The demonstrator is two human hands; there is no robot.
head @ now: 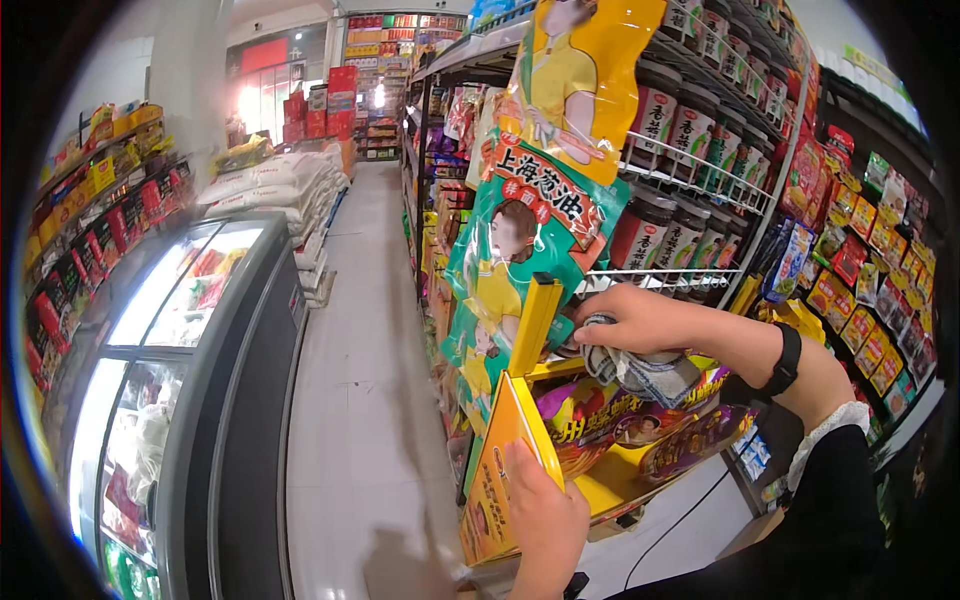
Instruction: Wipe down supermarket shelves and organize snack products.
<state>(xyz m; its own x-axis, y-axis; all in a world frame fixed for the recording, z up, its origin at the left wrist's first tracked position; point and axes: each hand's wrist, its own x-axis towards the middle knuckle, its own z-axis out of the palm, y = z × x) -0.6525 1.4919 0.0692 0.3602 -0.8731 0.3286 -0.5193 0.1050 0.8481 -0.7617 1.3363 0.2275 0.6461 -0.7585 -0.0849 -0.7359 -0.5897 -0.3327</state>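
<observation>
My right hand (634,319) grips a bunched grey checked cloth (649,375). It is beside a yellow upright post (534,330) of a yellow display rack, above packaged food bags. My left hand (544,495) grasps the front edge of the rack's orange-yellow side panel (495,469). Purple and yellow food bags (589,420) lean in the rack's tray (611,480). Green and yellow sauce packets (510,247) with printed figures hang in a strip beside the post. My right fingertips are partly hidden by the cloth and the post.
Wire shelves (697,176) hold several dark-lidded jars (649,225) behind the rack. A glass-topped chest freezer (247,390) lines the left of the tiled aisle (352,420). Stacked white sacks (277,195) stand beyond it. A black cable (679,517) crosses the floor at right.
</observation>
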